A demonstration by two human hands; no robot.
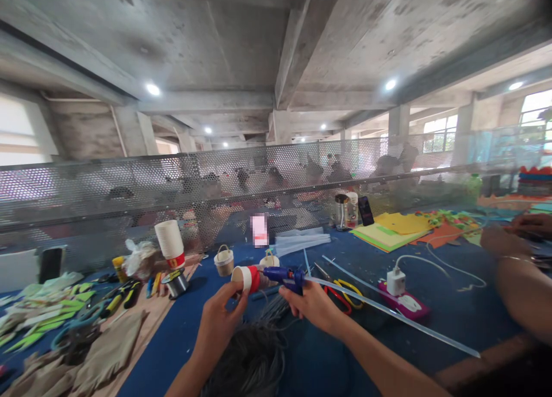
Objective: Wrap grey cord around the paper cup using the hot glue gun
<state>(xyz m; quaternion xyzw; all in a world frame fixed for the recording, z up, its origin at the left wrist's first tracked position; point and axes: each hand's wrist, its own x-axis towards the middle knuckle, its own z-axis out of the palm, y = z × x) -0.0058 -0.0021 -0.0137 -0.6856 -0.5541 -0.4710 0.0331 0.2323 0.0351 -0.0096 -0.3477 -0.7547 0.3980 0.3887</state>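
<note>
My left hand (pixel 228 305) pinches a small paper cup (pixel 246 278) with a red and white outside, tipped on its side. Wrapped round a blue hot glue gun (pixel 287 276) is my right hand (pixel 313 299). The gun's nozzle points left at the cup's red side; I cannot tell whether it touches. A long clear glue stick (pixel 388 310) runs out of the gun's back toward the lower right. Just behind the cup stand two small pale buckets, one with a looped handle (pixel 223 261). Below my hands lies a bundle of dark grey strands (pixel 248 357).
At left stand stacked paper cups (pixel 169 241) and a wire spool (pixel 176 283), near cutters and gloves (pixel 110 345). Scissors (pixel 349 293), a purple power strip (pixel 405 302) and coloured sheets (pixel 392 230) lie right. Another person's arm (pixel 517 276) reaches in. A perforated metal screen (pixel 241 195) borders the table.
</note>
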